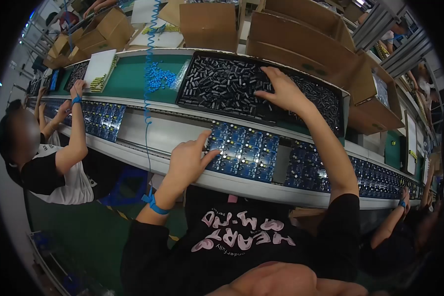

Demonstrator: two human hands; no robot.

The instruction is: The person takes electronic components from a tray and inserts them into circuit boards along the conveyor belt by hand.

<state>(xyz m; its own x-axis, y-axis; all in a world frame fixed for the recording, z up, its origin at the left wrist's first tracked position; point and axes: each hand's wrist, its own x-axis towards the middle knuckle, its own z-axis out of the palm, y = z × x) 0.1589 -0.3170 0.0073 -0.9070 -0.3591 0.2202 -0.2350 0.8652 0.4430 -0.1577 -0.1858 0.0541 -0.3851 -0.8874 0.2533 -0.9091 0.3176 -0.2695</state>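
Observation:
At the left edge of a blue printed circuit board panel (246,154), my left hand (186,160) has its thumb and index finger spread, the fingertips at the board's edge. Small components stand on that panel, which lies on the conveyor line in front of me. My right hand (283,91) reaches over a black tray (180,98) full of loose black cylindrical capacitors (222,81). Its thumb and fingers are apart, and I see nothing held between them. A blue wrist strap (155,203) circles my left wrist.
A coiled blue cord (149,93) hangs left of the tray, near loose blue components (159,78). Cardboard boxes (209,27) line the back. Another board panel (303,165) lies to the right. A co-worker (59,163) works at the left; another person's hand (404,197) shows at right.

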